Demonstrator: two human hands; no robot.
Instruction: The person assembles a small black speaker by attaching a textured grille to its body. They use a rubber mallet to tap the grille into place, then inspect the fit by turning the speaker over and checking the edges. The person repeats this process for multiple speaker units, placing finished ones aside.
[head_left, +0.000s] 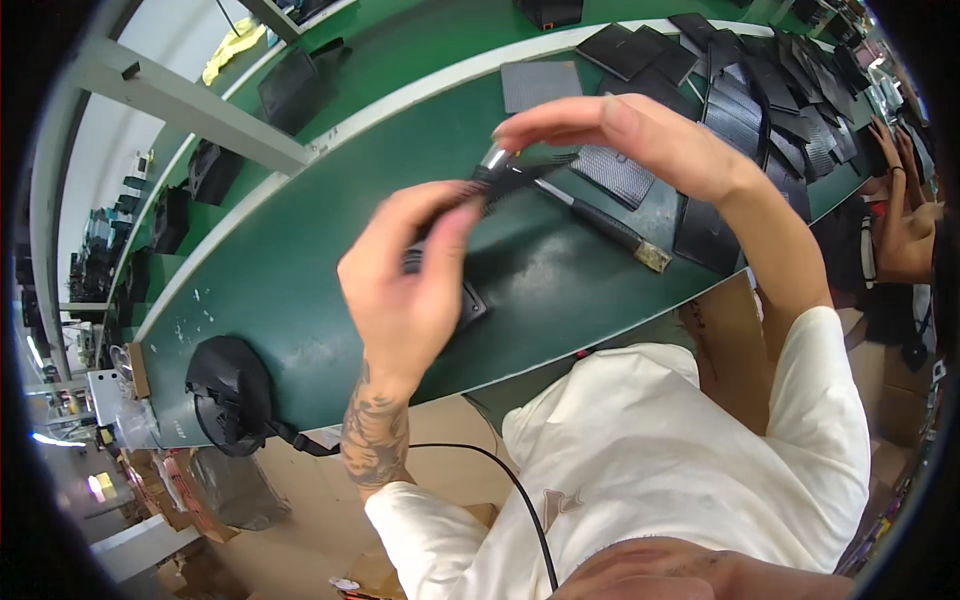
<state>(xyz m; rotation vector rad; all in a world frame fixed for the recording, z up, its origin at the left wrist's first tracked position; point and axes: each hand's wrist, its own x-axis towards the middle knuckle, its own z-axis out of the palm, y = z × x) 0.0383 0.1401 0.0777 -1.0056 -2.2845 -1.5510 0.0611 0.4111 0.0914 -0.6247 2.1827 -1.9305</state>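
A blurred dark object (527, 174) is pointing lengthwise forward-right from the left grip (400, 270), which is clasping it; the right grip (655, 140) is arching just beyond, its hold unclear.

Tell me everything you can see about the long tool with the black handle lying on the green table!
The long, slim tool with a black handle lies slantwise on the green tabletop. A thin, silvery, metal-looking shaft points toward the upper left; a blocky, worn, yellowish-grey end caps the lower right. Only the tabletop seems to touch it.
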